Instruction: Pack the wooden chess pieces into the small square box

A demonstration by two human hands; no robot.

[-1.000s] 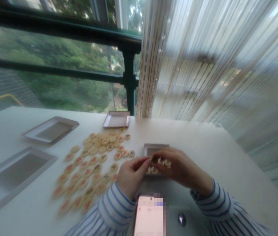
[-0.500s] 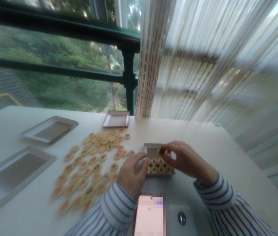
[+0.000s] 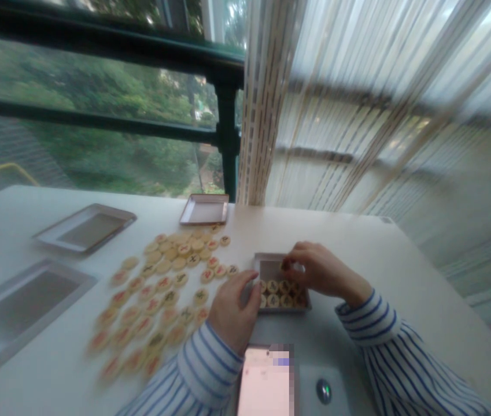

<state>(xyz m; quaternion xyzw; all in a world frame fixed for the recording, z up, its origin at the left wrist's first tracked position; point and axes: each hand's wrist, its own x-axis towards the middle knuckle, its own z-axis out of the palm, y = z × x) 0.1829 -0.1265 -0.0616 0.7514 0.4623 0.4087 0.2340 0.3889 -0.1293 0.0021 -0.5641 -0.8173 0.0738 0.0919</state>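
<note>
My left hand [image 3: 233,309] holds the left side of a small shallow box [image 3: 284,309], its thumb and forefinger curled at the wall. Inside the box, round wooden Chinese chess pieces [image 3: 273,300] lie in two rows along the near side; a grey bottom shows at the far side. My right hand [image 3: 321,268] is over the box's right part, fingertips pinched on a Chinese chess piece [image 3: 283,267] that is mostly hidden by them. Left of my left hand, many loose pieces [image 3: 169,297] with red or dark characters are spread over the white table [image 3: 336,231]; some lie face down.
A tray [image 3: 204,222] stands at the far edge, with another tray [image 3: 87,249] and a larger blurred one [image 3: 48,266] on the left. Near me are a lit phone [image 3: 265,381] and a pale device with a dark oval [image 3: 324,391]. String curtains [image 3: 266,115] hang behind.
My right hand has shifted slightly left and up over the box, its fingers still pinched. My left hand has stayed at the box's left side. The view has moved a little.
</note>
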